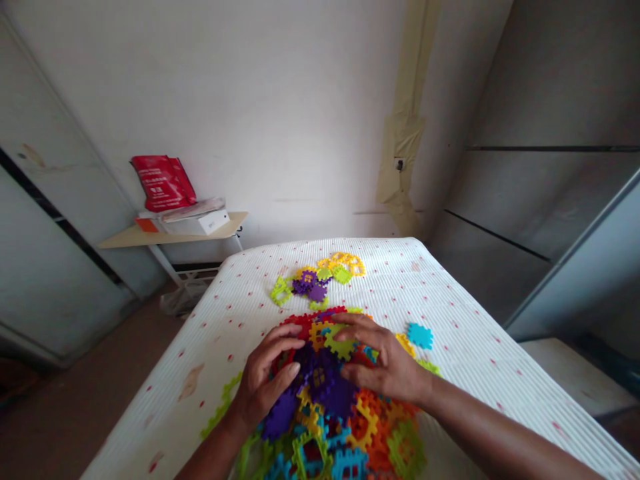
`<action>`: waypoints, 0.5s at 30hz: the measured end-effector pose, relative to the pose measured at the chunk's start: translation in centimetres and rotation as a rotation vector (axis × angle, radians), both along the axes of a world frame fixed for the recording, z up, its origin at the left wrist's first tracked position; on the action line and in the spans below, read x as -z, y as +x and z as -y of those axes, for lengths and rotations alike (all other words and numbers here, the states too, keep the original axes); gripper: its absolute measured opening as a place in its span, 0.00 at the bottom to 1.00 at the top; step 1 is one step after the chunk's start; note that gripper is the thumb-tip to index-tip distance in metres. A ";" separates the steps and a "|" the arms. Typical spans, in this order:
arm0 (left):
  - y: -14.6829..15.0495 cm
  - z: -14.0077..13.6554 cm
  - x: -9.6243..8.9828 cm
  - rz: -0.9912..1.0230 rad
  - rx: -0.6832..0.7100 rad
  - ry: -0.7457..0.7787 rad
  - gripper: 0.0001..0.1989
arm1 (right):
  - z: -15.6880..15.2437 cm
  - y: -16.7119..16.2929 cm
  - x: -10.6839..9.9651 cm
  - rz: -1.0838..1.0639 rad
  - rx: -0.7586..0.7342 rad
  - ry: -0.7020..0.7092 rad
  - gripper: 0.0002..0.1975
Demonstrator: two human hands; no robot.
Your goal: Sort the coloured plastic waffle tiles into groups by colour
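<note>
A heap of colourful plastic interlocking tiles (340, 393) with notched edges covers the near part of the cloth-covered table (450, 300). Over the heap's left side is my left hand (267, 373), fingers apart, near red and purple tiles. My right hand (383, 360) spreads its fingers over the right side, beside a lime green tile (341, 343). Neither hand visibly grips a tile; whether the fingertips touch the heap is hard to tell. Purple tiles (320, 377) lie between the two hands. Behind the right hand rests a single blue tile (420, 335).
Farther back on the table lies a smaller group of purple, green and yellow tiles (317, 292). A side table (227, 230) at left bears a white box (200, 223) and a red bag (163, 183). Grey cabinets (540, 180) stand at right; a wall is behind.
</note>
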State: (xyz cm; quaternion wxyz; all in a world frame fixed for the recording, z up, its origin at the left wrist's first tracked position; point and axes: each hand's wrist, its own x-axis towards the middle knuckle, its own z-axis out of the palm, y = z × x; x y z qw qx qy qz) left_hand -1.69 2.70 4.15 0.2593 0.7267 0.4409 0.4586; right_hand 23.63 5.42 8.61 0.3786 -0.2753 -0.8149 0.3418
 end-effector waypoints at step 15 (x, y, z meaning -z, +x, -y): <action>-3.8 3.4 0.9 -0.146 -0.482 0.229 0.12 | 11.2 10.9 6.7 0.464 0.096 0.239 0.35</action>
